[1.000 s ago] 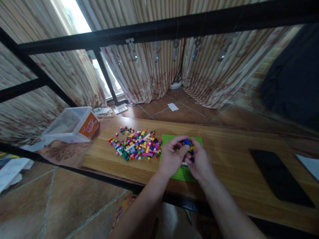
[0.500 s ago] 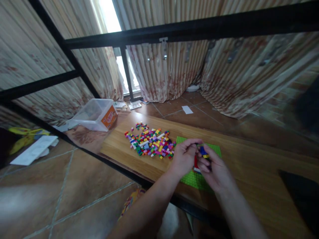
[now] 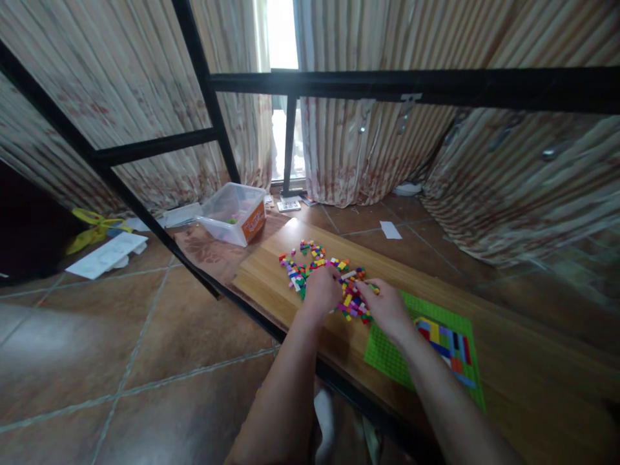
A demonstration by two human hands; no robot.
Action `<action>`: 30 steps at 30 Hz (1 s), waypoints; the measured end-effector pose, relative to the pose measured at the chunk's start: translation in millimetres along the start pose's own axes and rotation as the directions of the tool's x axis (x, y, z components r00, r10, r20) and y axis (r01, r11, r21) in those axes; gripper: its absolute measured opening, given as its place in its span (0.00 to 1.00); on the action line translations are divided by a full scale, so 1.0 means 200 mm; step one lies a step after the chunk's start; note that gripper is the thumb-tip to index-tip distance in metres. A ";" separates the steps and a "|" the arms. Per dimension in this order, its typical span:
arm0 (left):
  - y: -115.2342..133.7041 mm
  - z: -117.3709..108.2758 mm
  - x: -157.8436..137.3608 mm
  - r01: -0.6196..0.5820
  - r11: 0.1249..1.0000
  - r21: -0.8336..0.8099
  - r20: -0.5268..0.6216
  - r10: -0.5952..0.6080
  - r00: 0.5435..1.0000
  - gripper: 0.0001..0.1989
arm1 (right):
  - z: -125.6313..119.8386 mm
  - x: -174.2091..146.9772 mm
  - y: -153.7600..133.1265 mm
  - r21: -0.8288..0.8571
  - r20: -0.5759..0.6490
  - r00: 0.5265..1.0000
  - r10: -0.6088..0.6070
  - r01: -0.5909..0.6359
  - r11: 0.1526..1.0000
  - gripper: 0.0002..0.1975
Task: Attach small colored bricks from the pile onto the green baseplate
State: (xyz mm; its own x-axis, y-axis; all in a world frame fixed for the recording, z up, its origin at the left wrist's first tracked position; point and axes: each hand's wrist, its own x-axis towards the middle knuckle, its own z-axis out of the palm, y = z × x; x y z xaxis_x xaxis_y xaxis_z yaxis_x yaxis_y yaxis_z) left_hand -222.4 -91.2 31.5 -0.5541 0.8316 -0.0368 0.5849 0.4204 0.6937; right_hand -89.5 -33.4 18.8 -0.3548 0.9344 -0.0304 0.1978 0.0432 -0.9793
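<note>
While the right hand (image 3: 387,307) pinches a yellowish piece (image 3: 374,289), the left hand (image 3: 321,290) (finger grip hidden) could sweep bricks (image 3: 349,301) off the near edge of the tabletop (image 3: 265,284).

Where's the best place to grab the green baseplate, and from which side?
Probably the bare far edge, coming from the far side. The green baseplate is thin and lies flat on the wooden table; attached bricks sit towards its right, and the right forearm crosses its near side.
</note>
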 end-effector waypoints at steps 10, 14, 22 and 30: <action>-0.10 -0.03 0.03 -0.012 0.999 -0.031 0.072 0.014 0.997 0.18 | 0.23 0.08 0.11 -0.770 0.279 0.908 -0.312 0.405 0.493 0.12; -0.11 -0.09 0.04 0.008 0.998 -0.055 0.074 -0.004 0.997 0.18 | 0.25 0.09 0.13 -0.754 0.294 0.896 -0.332 0.431 0.496 0.14; -0.18 -0.21 0.07 0.050 0.987 -0.150 -0.058 -0.059 0.997 0.17 | 0.20 0.09 0.09 -0.695 0.334 0.866 -0.372 0.493 0.524 0.15; -0.26 -0.24 0.12 0.085 0.890 -0.447 -0.229 -0.206 0.951 0.13 | 0.20 0.14 -0.07 -0.694 0.286 0.913 -0.292 0.407 0.594 0.14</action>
State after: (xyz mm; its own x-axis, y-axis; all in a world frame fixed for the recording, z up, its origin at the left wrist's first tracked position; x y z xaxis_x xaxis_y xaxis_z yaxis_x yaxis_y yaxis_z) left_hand -294.0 -110.8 28.0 -0.7836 0.6211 -0.0133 0.2085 0.2832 0.9361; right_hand -139.2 -22.7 23.7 -0.6427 0.7394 0.2006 0.6069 0.6512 -0.4557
